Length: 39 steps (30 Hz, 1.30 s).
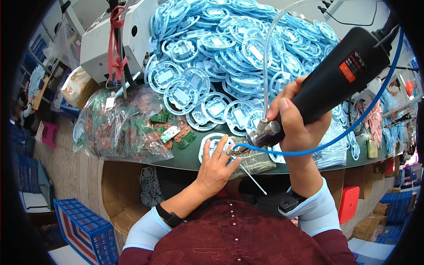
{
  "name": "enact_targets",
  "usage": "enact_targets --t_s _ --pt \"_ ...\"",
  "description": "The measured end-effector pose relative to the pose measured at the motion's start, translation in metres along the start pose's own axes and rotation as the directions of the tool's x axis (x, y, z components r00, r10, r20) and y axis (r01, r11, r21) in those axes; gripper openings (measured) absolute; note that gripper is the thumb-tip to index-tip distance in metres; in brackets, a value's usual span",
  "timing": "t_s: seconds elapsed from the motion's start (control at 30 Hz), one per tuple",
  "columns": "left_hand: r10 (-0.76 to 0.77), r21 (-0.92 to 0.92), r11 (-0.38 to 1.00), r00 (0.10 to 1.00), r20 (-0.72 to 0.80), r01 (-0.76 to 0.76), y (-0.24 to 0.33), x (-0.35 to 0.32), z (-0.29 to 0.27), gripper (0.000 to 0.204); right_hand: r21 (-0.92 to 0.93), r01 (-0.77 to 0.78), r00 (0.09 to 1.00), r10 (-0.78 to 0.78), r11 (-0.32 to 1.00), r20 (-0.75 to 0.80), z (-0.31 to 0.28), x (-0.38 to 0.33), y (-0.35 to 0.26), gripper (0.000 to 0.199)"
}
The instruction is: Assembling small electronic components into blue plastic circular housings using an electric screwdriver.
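Observation:
My right hand (301,126) is wrapped around a black powered screwdriver (335,77), tilted so its metal nose points down and left. A blue hose (309,152) and a see-through tube (266,62) join fittings near that nose. My left hand (214,170) lies with fingers spread over a pale-blue round plastic part (203,148) near the table's front edge, pressing it from above. The screwdriver's tip is beside those fingers; whether it touches the part is hidden. A thin pale rod (254,180) sticks out past the edge beneath this spot.
Behind my hands rises a large heap of pale-blue plastic parts (221,48). Left of it lie a plastic bag of circuit boards (119,126) and loose green boards (170,132). A grey machine box (117,39) stands far left. Bundled plastic (329,143) sits to the right.

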State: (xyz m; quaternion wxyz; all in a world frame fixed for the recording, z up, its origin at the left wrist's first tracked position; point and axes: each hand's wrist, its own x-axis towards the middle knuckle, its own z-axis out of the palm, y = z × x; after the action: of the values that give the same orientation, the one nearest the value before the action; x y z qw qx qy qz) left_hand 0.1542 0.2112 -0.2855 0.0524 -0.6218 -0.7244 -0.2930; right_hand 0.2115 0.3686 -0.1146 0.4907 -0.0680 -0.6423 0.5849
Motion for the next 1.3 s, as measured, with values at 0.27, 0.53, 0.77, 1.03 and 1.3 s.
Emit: enact_targets --t_s 0.27,0.53,0.77,1.03,1.3 --pt "-0.012 0.014 1.000 0.999 0.052 0.011 -0.002 0.000 0.002 0.023 -0.134 0.071 0.994 -0.059 0.988 0.087 -0.006 0.005 0.002 0.048" --pt "0.036 0.067 0.997 0.999 0.038 -0.038 -0.003 0.006 -0.011 0.042 -0.282 0.133 0.991 -0.129 0.950 0.031 -0.019 0.054 0.009 0.037" --pt "-0.168 0.042 0.985 0.985 0.028 0.167 -0.017 0.009 -0.057 0.079 -0.702 0.186 0.982 -0.154 0.687 0.110 -0.098 0.010 0.015 0.053" --pt "-0.297 -0.049 0.942 0.892 0.342 0.332 -0.038 0.023 -0.076 0.077 -0.972 0.103 0.779 0.591 0.211 0.211 -0.165 -0.097 0.045 0.055" --pt "-0.249 -0.314 0.905 0.957 0.151 0.285 -0.059 -0.010 -0.092 0.063 -0.917 0.144 0.913 0.308 0.372 0.269 -0.165 -0.094 0.085 0.045"
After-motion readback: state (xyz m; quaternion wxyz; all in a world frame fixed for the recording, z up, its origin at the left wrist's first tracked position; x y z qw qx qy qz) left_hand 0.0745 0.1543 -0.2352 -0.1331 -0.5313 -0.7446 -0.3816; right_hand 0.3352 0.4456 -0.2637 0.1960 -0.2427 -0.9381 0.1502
